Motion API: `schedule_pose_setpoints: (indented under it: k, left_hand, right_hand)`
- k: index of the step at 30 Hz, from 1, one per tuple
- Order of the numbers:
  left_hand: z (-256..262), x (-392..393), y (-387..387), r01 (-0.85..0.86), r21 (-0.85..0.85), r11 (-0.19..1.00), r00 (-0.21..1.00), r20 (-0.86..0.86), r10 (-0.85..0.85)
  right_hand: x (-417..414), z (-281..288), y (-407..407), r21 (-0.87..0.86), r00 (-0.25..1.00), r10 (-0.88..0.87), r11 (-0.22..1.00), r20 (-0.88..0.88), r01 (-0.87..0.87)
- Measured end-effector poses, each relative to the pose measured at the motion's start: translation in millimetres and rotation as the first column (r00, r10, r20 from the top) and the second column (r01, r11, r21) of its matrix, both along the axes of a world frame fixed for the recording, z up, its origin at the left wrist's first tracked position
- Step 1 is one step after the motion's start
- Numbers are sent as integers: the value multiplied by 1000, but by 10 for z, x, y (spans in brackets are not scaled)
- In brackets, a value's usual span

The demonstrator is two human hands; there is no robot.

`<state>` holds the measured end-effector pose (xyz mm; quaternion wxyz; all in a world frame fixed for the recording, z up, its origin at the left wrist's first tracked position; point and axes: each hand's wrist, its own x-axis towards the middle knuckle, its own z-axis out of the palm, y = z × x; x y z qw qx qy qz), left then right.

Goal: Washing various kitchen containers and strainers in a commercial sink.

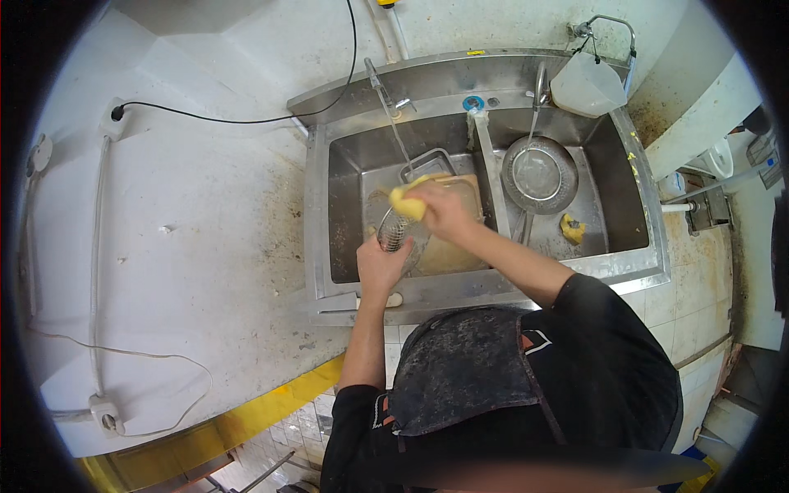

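Note:
Over the left basin of the steel sink point(345, 197), my left hand point(382, 262) holds a wire strainer point(392, 231) by its near side. My right hand point(445, 209) grips a yellow sponge or cloth point(407, 203) against the strainer's upper part. Water runs from the left faucet point(380, 89) just beyond my hands. Beneath them are a rectangular metal tray point(431, 161) and a tan-rimmed rectangular container point(471, 185), partly hidden by my right hand. In the right basin a round metal pan point(537, 175) lies under running water, with a yellow scouring sponge point(572, 228) beside it.
A divider point(493, 166) separates the basins. A translucent plastic bucket point(588, 86) hangs at the back right corner. A knife with a pale handle point(393, 300) rests on the front rim. A white counter point(203, 246) extends left, with a black cable point(216, 119) along the back.

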<state>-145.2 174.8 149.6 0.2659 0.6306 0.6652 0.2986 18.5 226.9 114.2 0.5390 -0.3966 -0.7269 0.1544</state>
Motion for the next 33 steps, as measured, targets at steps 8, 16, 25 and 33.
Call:
schedule_pose_setpoints:
  k: [8,16,25,33]
  left_hand:
    - [-23,-41,-69,-6,89,996,998,60,1]
    - [-116,-79,-81,-8,114,993,997,83,-2]
    - [-235,-147,-120,-28,156,987,988,156,3]
    - [-103,-150,-197,19,158,987,991,127,-39]
  right_hand:
    - [255,-40,176,-37,988,150,988,44,-148]
    - [-133,98,31,117,942,336,935,22,-336]
    - [-192,27,30,8,982,187,982,33,-188]
    - [125,-189,341,-184,997,71,980,-4,-71]
